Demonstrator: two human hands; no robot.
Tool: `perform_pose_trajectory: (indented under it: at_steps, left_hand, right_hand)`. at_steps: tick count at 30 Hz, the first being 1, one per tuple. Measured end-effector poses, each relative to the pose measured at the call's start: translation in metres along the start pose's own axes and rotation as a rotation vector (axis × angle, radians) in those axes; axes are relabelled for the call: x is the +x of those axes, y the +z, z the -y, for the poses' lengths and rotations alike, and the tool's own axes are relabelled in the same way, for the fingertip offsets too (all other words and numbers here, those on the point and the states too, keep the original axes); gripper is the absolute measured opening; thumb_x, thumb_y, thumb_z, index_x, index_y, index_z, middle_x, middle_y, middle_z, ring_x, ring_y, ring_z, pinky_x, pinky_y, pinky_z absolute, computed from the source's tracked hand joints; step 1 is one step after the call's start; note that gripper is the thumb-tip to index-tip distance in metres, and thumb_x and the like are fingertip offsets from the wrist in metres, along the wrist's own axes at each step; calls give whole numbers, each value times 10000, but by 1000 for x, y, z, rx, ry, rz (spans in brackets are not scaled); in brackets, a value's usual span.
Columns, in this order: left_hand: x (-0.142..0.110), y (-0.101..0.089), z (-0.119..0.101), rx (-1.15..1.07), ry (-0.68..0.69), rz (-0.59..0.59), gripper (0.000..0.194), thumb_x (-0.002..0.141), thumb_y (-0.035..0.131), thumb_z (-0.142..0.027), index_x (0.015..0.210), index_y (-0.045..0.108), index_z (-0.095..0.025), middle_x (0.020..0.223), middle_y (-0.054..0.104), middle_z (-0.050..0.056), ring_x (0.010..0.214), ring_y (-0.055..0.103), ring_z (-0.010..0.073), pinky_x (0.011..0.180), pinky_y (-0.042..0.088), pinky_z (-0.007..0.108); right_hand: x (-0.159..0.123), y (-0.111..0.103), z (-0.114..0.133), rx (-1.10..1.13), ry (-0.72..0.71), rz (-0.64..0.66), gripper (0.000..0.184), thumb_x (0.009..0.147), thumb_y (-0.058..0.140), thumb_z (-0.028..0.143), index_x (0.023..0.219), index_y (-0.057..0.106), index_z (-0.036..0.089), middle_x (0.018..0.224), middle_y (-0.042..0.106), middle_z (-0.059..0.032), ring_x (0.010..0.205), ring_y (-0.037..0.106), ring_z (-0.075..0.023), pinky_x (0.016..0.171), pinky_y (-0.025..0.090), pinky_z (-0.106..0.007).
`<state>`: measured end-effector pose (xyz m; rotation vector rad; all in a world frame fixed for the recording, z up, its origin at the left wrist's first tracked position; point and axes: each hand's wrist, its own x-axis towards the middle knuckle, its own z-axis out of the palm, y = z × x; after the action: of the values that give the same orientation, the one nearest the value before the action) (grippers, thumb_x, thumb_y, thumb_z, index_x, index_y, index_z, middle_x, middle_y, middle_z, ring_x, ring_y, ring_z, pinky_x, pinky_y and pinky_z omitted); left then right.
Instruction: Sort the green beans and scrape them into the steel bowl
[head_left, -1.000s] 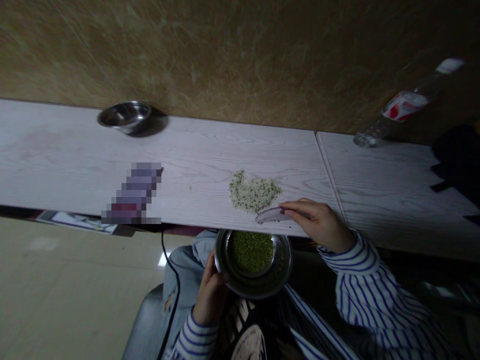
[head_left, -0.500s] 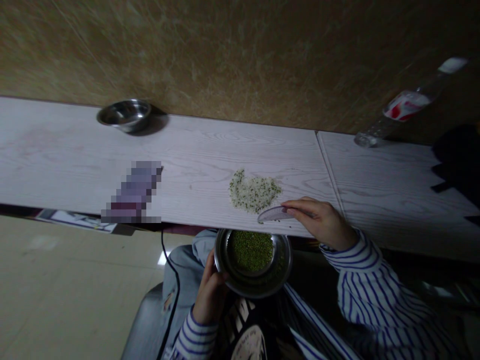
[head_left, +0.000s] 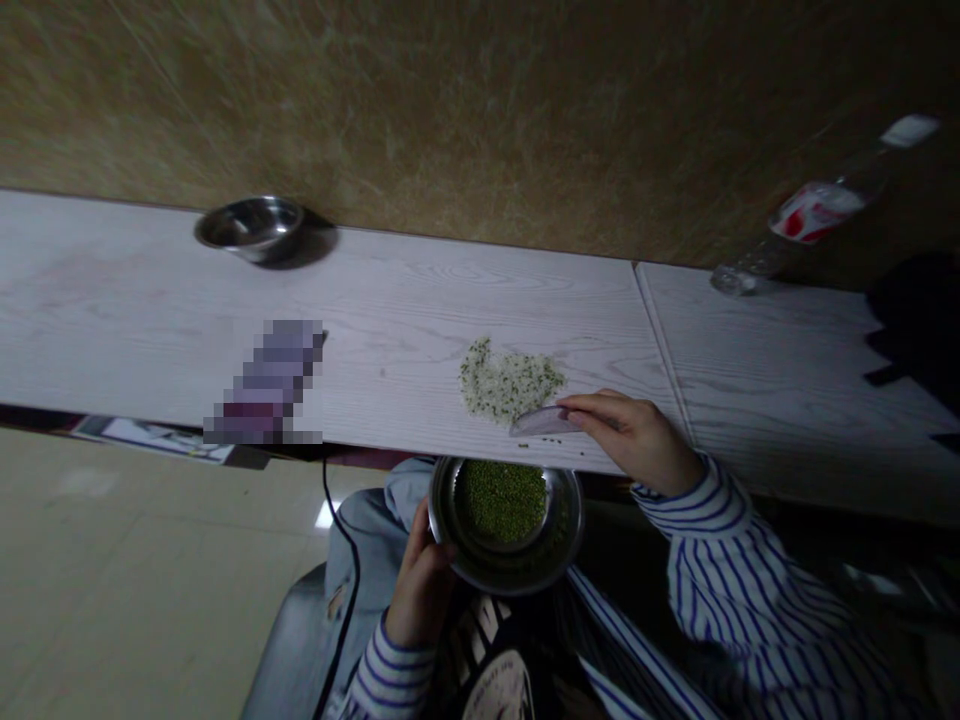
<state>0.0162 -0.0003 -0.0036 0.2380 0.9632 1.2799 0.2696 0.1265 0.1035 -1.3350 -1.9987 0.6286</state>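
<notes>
My left hand (head_left: 421, 585) grips the left rim of a steel bowl (head_left: 517, 580), which sits over my lap just below the table edge. Green beans (head_left: 502, 505), like mung beans, cover the bowl's bottom. My right hand (head_left: 634, 435) is closed on a thin, translucent purple curved plastic piece (head_left: 538, 422), pinched at its right end. That piece rests on or just over the table at the lower edge of a spread of white grains mixed with green beans (head_left: 504, 385). A few loose beans (head_left: 551, 440) lie between it and the table edge.
A second steel bowl (head_left: 251, 230) stands at the back left of the pale wood table (head_left: 405, 330). Left of the grains lies a pixelated phone-like object (head_left: 274, 380); a black cable (head_left: 352, 560) hangs below. A clear bottle (head_left: 814, 212) and a dark item (head_left: 915, 330) are at right.
The purple piece in my right hand moved slightly right, then back left and up against the grains. Several loose beans now show below it. My left hand and the bowl have stayed put.
</notes>
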Motion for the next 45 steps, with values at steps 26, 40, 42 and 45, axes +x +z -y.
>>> perform_pose_trajectory:
  at_steps: [26, 40, 42, 45]
  left_hand:
    - [-3, 8, -5, 14, 6, -5, 605, 659, 693, -163, 1258, 672, -249, 1188, 732, 75, 1151, 625, 322, 922, 510, 405]
    - [-1, 4, -3, 9, 8, 38, 611, 667, 695, -181, 1270, 657, -272, 1196, 728, 64, 1135, 620, 307, 886, 510, 386]
    - [-2, 4, -3, 8, 6, 35, 603, 676, 694, -176, 1270, 658, -277, 1183, 731, 59, 1147, 616, 304, 892, 511, 380]
    - [-3, 5, -3, 4, 22, 19, 599, 684, 699, -196, 1278, 656, -264, 1170, 729, 66, 1176, 605, 317, 926, 506, 390]
  right_hand:
    - [-5, -6, -9, 56, 54, -31, 218, 876, 626, 256, 1010, 792, 213, 941, 799, -57, 850, 747, -198, 760, 607, -306]
    - [-8, -6, -6, 74, 55, -23, 209, 862, 633, 255, 987, 793, 206, 942, 800, -64, 847, 749, -196, 761, 613, -304]
    - [-11, -9, -7, 65, 76, -38, 212, 863, 633, 267, 991, 792, 209, 947, 801, -61, 859, 751, -200, 775, 615, -309]
    - [-20, -12, -11, 27, 146, -115, 222, 865, 634, 291, 1004, 787, 209, 967, 803, -62, 897, 756, -218, 839, 614, -342]
